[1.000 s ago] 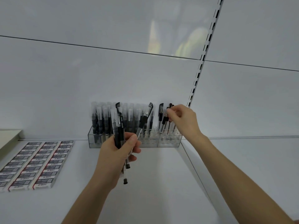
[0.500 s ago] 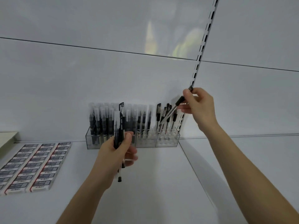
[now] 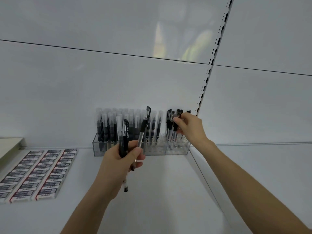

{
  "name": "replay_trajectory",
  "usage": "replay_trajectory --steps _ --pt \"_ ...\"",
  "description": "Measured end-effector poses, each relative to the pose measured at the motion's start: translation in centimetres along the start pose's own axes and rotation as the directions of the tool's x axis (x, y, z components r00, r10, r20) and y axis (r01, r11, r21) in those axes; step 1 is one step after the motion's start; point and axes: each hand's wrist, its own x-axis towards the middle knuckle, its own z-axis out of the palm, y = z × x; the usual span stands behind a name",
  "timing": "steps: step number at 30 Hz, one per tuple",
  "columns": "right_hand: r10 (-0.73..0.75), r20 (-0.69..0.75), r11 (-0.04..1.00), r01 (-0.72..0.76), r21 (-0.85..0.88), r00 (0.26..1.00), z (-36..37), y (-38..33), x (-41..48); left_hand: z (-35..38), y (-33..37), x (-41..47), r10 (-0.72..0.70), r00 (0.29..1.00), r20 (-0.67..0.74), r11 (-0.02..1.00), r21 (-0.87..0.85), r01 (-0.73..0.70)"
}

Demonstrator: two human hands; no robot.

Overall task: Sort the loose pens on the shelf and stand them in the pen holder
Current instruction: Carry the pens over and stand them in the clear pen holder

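**Right hand down at the holder's right end**

Lowered since half a second ago, the right hand (image 3: 190, 127) has come from beside the slotted upright (image 3: 211, 65) to the right-hand section of the clear pen holder (image 3: 155, 152). The pen it carried at a tilt now stands close to upright among its neighbours there. Thumb and fingers pinch that black-capped pen (image 3: 178, 112) near its top. The left hand (image 3: 118, 164) is wrapped around a bunch of pens (image 3: 124, 137), held above the shelf (image 3: 160, 191) in front of the holder. One leaning pen (image 3: 143, 130) has fanned out to the right of the bunch.

The step in hand looks like seating the pen in its slot; whether the tip is already in a hole cannot be told. To do it well:

- Keep the pinch high and steer the tip straight down
- Release only once the pen stands unaided
- Lift the fingers away vertically, since the neighbouring pens stand close and would tip easily
- Keep black caps in this right section, as clear-capped pens fill the left
- Hold the bunch firm, with the fanned pen offered for the next pick
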Motion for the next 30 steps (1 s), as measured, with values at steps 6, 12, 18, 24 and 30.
replay_trajectory --steps 6,12,18,24,30 --pt "0.013 -0.074 0.998 -0.018 -0.06 0.997 -0.6 -0.4 -0.9 0.0 0.2 -0.1 -0.005 1.0 0.015 0.994 -0.111 0.006" --pt "0.005 0.061 0.878 -0.033 0.478 0.998 -1.7 -3.9 -4.2 1.9 0.1 -0.2 -0.024 0.992 0.125 0.998 -0.057 0.031" --pt "0.031 -0.01 0.829 -0.02 0.559 0.999 -3.8 -3.7 -3.5 2.4 -0.5 0.0 -0.009 0.991 0.137 0.997 0.08 -0.002" --pt "0.037 -0.285 0.944 0.061 0.325 0.958 -6.0 -1.7 -0.9 1.5 -0.9 0.1 -0.042 0.997 0.063 0.978 0.209 0.028" --pt "-0.086 -0.196 0.988 0.11 0.113 0.977 -4.4 -0.5 0.5 1.2 -1.1 0.5 -0.049 0.999 0.001 0.971 0.234 0.047"
